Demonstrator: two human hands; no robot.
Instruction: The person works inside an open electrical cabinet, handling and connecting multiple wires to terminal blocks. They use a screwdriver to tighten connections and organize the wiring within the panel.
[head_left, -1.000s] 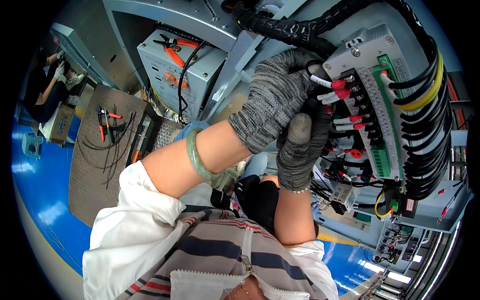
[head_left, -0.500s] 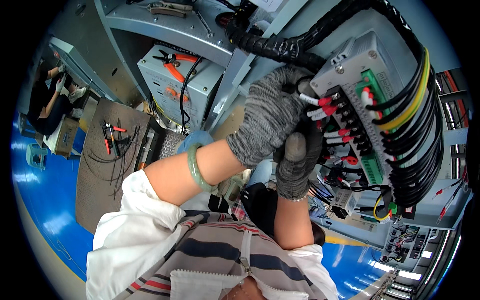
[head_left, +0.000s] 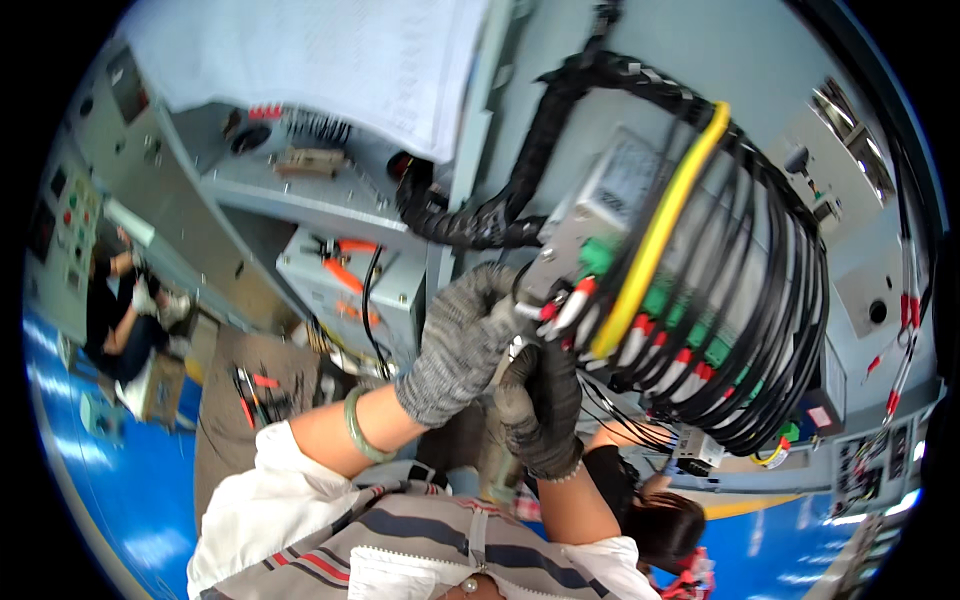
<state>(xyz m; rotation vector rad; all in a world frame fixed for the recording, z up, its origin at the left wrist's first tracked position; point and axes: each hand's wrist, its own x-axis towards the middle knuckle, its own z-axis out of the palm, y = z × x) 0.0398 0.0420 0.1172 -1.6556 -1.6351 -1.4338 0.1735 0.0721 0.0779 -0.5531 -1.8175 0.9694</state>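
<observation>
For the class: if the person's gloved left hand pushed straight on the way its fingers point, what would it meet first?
Most likely the red-and-white wire ends at the green terminal strip, just beyond the grey knitted-gloved left hand; depth is unclear, and it may already touch them.

We wear grey knit gloves on the left hand and right hand, a green bangle, white sleeves, striped vest

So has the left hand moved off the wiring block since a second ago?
No. The left hand still sits at the near edge of the wiring block, by the red-tipped wires, with the right hand just below it. Only the camera has shifted.
</observation>
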